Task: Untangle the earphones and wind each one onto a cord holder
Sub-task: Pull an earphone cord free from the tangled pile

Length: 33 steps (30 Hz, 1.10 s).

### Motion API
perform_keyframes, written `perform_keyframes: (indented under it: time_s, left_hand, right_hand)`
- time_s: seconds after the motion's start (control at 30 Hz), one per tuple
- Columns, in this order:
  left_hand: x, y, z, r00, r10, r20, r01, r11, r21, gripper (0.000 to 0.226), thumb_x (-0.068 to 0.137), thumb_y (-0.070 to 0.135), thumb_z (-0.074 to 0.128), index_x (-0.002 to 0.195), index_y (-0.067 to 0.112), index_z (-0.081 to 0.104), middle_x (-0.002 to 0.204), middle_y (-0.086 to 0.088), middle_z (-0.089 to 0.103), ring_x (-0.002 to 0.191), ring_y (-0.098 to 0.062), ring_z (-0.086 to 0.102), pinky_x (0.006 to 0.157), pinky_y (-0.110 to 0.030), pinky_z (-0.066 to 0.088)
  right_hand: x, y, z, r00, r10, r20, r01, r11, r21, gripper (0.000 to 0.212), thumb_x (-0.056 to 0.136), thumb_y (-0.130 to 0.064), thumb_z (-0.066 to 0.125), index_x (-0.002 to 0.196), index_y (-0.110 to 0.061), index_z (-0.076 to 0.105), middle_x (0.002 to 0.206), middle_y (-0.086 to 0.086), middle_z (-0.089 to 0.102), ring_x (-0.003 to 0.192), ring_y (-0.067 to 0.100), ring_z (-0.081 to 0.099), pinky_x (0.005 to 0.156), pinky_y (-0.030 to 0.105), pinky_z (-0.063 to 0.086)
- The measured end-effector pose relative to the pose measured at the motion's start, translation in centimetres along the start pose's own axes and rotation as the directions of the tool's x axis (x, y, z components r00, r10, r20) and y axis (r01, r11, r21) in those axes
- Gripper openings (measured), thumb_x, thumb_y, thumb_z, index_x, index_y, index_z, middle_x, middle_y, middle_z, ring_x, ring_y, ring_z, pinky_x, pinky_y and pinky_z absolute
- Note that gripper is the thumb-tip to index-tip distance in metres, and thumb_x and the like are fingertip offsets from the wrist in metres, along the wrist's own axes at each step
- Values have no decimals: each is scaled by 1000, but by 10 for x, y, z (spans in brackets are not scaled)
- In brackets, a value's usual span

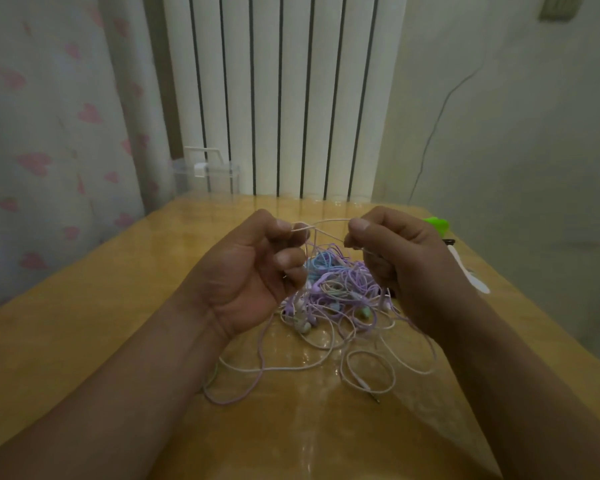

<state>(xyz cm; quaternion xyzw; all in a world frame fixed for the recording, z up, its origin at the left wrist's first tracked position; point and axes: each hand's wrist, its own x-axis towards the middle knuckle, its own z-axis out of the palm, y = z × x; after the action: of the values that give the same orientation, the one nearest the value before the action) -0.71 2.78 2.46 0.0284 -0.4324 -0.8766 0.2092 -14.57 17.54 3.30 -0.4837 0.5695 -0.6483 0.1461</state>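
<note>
Above the tangle of earphones heaped on the wooden table, the left hand and right hand each pinch one pale cord, stretched between them. A green object lies beyond the tangle, right.

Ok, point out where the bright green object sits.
In the head view, the bright green object lies at the yellow wooden table's far right edge, just behind the right hand.
</note>
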Motion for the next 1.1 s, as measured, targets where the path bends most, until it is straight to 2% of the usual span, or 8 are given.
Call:
perform_keyframes:
  time_s: [0.3,0.53,0.63,0.73,0.8,0.87,0.93,1.1]
  left_hand:
    - [-3,9,-7,978,-70,198,84,995,-62,8,88,13,52,83,18,47,66,8,43,54,-8,40,62,-23,41]
    - [-3,27,-7,996,23,-80,5,942,334,10,89,7,64,99,9,62,60,1,38,63,-18,52,109,-46,49]
    - [-11,48,-7,997,-3,-74,69,386,920,10,95,13,71,103,10,66,60,2,49,55,-14,49,69,-33,56]
    - [-15,63,-11,999,12,-32,32,-63,997,13,92,34,78,87,23,72,71,3,66,69,-12,59,74,-43,55]
    - [-18,63,-8,998,62,25,-33,137,990,21,90,39,78,78,24,72,83,0,71,86,-15,65,92,-44,50]
    - [-18,56,-4,997,74,16,-59,617,784,20,89,30,68,70,22,70,82,-7,68,92,-22,69,99,-43,51]
    - [-19,45,1,1000,30,-5,-24,869,494,21,88,24,65,69,19,60,67,-5,51,61,-22,58,74,-37,58]
    - [-18,21,8,991,124,-47,-6,401,916,45,84,56,71,120,29,63,103,4,70,58,-6,52,53,-23,44]
  right_hand:
    - [1,4,-3,999,-37,17,38,999,-30,24,99,-19,62,84,-1,67,49,-15,50,46,3,34,47,14,31]
    - [4,20,-8,998,58,-28,-59,997,-59,28,102,-20,63,78,-6,68,79,13,73,47,7,37,46,16,33]
    - [4,20,-7,996,73,-41,-75,996,-48,29,101,-20,64,77,-6,67,84,17,74,46,6,38,45,14,34]
    - [5,17,-6,998,54,-42,-55,998,-39,28,101,-19,64,78,-4,66,83,17,74,45,2,40,46,11,35]
    - [5,15,-6,998,46,-39,-47,998,-28,28,101,-19,64,79,-3,66,81,15,73,44,5,36,45,14,33]
    - [4,15,-6,998,48,-33,-49,998,-37,27,101,-19,64,78,-5,66,80,12,73,46,6,37,45,14,34]
    - [2,13,-4,999,52,-16,-52,998,-39,27,101,-19,63,77,-7,66,78,8,73,47,5,39,47,12,36]
    - [-1,2,-1,998,13,53,-13,1000,-5,27,103,-19,59,85,0,65,61,-8,63,47,4,38,47,16,33]
